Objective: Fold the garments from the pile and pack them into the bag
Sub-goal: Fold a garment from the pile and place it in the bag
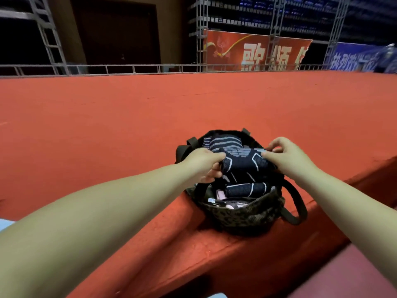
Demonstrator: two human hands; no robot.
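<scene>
Apparently nearly done, both hands, left hand (204, 164) and right hand (285, 155), are gripping a folded striped garment (242, 161) between them, lowering it into the bag (247, 216) below, already holding others; no pile is showing.

red carpeted platform (129, 117), bag (247, 216) near edge

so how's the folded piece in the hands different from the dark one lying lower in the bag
The held garment is gripped at both ends, by the left hand and the right hand, above the bag's opening; the lower garment lies untouched inside the bag. The held garment looks bulkier, while the lower garment shows as a flatter, narrower bundle. Both are dark navy with pale stripes.
</scene>
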